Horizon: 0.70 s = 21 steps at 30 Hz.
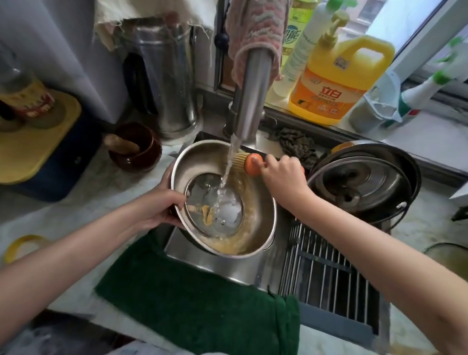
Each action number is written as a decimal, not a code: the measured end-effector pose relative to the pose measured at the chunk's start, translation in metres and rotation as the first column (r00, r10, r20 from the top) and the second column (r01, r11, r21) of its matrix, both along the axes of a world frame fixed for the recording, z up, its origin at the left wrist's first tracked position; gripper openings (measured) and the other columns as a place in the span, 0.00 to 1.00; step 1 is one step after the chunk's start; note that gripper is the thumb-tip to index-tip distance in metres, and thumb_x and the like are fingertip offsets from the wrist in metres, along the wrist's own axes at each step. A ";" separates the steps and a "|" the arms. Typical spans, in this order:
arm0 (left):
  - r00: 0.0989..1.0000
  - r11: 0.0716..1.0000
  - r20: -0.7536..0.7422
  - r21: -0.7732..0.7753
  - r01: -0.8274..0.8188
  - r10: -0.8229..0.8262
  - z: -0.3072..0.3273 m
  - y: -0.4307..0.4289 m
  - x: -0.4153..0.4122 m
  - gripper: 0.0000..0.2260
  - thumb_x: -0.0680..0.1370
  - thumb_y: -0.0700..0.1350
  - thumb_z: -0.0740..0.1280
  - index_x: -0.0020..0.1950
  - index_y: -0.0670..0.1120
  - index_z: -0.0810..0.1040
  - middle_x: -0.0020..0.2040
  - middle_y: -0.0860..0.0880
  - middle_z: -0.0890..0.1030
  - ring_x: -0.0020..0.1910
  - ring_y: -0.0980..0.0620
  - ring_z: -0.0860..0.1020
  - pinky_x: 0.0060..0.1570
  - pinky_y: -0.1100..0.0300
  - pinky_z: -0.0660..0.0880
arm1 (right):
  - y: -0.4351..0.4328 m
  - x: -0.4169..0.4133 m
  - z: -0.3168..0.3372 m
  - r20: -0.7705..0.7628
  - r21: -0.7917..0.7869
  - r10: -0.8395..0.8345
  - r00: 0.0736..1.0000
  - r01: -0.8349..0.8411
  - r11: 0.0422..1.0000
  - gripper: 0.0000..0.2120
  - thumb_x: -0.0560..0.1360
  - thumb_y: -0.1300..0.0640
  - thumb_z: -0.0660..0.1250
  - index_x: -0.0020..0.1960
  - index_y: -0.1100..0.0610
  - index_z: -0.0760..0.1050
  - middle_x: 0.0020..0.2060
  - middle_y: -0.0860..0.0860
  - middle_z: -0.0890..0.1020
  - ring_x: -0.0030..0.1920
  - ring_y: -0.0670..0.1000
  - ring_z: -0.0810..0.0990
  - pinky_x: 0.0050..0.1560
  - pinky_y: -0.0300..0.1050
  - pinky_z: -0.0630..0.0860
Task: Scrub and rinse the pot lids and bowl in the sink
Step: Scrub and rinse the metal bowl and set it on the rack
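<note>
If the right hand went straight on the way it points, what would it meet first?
Likely the water stream, just left of the brush the right hand grips; depth is unclear.

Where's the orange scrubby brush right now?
In the head view, the brush sits just right of centre, gripped by the right hand over the far rim of the metal bowl, bristles at the water running from the tap.

Faucet (251, 93) above bowl (260, 205), lidded pan (412, 173) blocks right
</note>
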<state>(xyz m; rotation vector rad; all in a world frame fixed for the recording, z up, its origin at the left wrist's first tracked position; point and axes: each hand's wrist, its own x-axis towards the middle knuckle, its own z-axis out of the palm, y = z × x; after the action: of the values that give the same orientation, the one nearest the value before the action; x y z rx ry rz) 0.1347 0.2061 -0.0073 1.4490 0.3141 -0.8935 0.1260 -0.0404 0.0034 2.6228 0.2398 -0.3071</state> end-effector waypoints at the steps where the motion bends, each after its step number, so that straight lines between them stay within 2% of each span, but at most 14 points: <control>1: 1.000 1.000 0.007 0.006 -0.026 0.026 -0.001 0.000 0.001 0.41 0.68 0.27 0.57 0.71 0.64 0.56 0.62 0.41 0.72 0.54 0.35 0.79 0.30 0.48 0.79 | 0.002 -0.002 0.001 -0.013 0.036 -0.039 0.999 0.039 0.999 0.19 0.80 0.63 0.53 0.71 0.58 0.62 0.56 0.54 0.76 0.52 0.59 0.79 0.38 0.47 0.68; 4: 0.990 0.991 0.034 -0.015 -0.135 0.135 -0.009 -0.002 0.001 0.40 0.69 0.27 0.56 0.72 0.62 0.57 0.67 0.40 0.70 0.56 0.35 0.77 0.30 0.48 0.79 | 0.015 -0.018 -0.001 -0.173 0.054 -0.173 0.970 0.185 0.981 0.16 0.78 0.64 0.56 0.64 0.57 0.72 0.57 0.54 0.79 0.55 0.58 0.80 0.48 0.49 0.77; 6: 0.985 0.988 0.083 -0.019 -0.153 0.154 -0.012 -0.006 -0.001 0.42 0.70 0.26 0.56 0.71 0.66 0.56 0.67 0.43 0.68 0.57 0.35 0.75 0.29 0.47 0.79 | 0.025 -0.032 0.005 -0.328 0.083 -0.169 0.929 0.207 0.975 0.14 0.78 0.61 0.56 0.61 0.57 0.76 0.58 0.53 0.80 0.57 0.58 0.79 0.53 0.49 0.77; 8: 0.984 0.992 0.122 -0.005 -0.130 0.130 -0.013 -0.012 -0.006 0.43 0.70 0.25 0.57 0.71 0.68 0.55 0.66 0.46 0.68 0.57 0.36 0.75 0.28 0.46 0.79 | 0.032 -0.041 0.015 -0.493 0.171 -0.117 0.862 0.227 0.959 0.14 0.78 0.57 0.58 0.59 0.60 0.77 0.54 0.53 0.80 0.53 0.57 0.80 0.47 0.43 0.73; 9: 0.984 0.993 0.133 0.005 -0.119 0.117 -0.014 -0.013 -0.008 0.44 0.70 0.25 0.57 0.71 0.69 0.56 0.66 0.47 0.68 0.56 0.36 0.75 0.28 0.46 0.78 | 0.036 -0.043 0.021 -0.573 0.244 -0.079 0.816 0.262 0.934 0.14 0.77 0.55 0.59 0.58 0.61 0.77 0.49 0.54 0.81 0.47 0.56 0.80 0.42 0.42 0.72; 12: 0.981 0.994 0.161 0.015 -0.108 0.104 -0.018 -0.014 -0.015 0.45 0.69 0.25 0.58 0.71 0.70 0.56 0.67 0.49 0.69 0.54 0.38 0.77 0.27 0.46 0.78 | 0.035 -0.038 0.027 -0.739 0.440 -0.007 0.674 0.489 0.753 0.14 0.77 0.54 0.64 0.60 0.57 0.79 0.35 0.50 0.79 0.28 0.48 0.73 0.29 0.38 0.69; 13: 0.979 0.993 0.164 0.006 -0.120 0.118 -0.019 -0.013 -0.017 0.45 0.69 0.25 0.58 0.71 0.69 0.55 0.67 0.49 0.69 0.52 0.39 0.78 0.27 0.46 0.78 | 0.031 -0.037 0.026 -0.747 0.448 0.005 0.664 0.499 0.742 0.13 0.77 0.55 0.64 0.59 0.56 0.79 0.32 0.49 0.78 0.25 0.46 0.71 0.26 0.36 0.68; 15: 0.974 0.987 0.161 -0.026 -0.156 0.158 -0.018 -0.011 -0.020 0.44 0.71 0.25 0.57 0.73 0.67 0.53 0.68 0.48 0.68 0.52 0.42 0.79 0.26 0.46 0.78 | 0.022 -0.037 0.021 -0.710 0.356 -0.061 0.702 0.432 0.829 0.13 0.77 0.55 0.62 0.56 0.60 0.80 0.31 0.49 0.77 0.24 0.45 0.71 0.25 0.35 0.68; 17: 0.973 0.988 0.174 -0.059 -0.141 0.149 -0.016 -0.009 -0.022 0.43 0.72 0.25 0.56 0.73 0.66 0.52 0.69 0.48 0.67 0.53 0.42 0.78 0.26 0.45 0.79 | 0.014 -0.032 0.014 -0.571 0.218 -0.265 0.777 0.455 0.863 0.14 0.76 0.54 0.62 0.58 0.59 0.78 0.40 0.50 0.81 0.36 0.49 0.79 0.37 0.39 0.73; 19: 0.974 0.994 0.201 -0.057 -0.093 0.102 -0.012 -0.007 -0.023 0.42 0.73 0.25 0.57 0.72 0.68 0.53 0.69 0.49 0.66 0.52 0.43 0.78 0.27 0.45 0.79 | 0.010 -0.028 0.005 -0.362 0.179 -0.394 0.845 0.478 0.860 0.15 0.77 0.57 0.61 0.62 0.56 0.75 0.55 0.52 0.80 0.54 0.56 0.80 0.48 0.46 0.73; 21: 0.975 0.996 0.210 -0.045 -0.070 0.078 -0.009 -0.005 -0.025 0.43 0.74 0.26 0.58 0.71 0.70 0.52 0.69 0.50 0.65 0.52 0.45 0.79 0.28 0.44 0.79 | 0.007 -0.029 -0.002 -0.192 0.180 -0.375 0.907 0.408 0.895 0.16 0.79 0.60 0.58 0.66 0.56 0.71 0.59 0.53 0.78 0.58 0.59 0.78 0.45 0.47 0.70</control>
<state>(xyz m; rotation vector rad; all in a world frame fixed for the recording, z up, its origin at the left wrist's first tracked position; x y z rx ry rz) 0.1098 0.2010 -0.0162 1.4731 0.1902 -0.6745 0.0967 -0.0334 0.0012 2.8548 -0.2294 -0.6538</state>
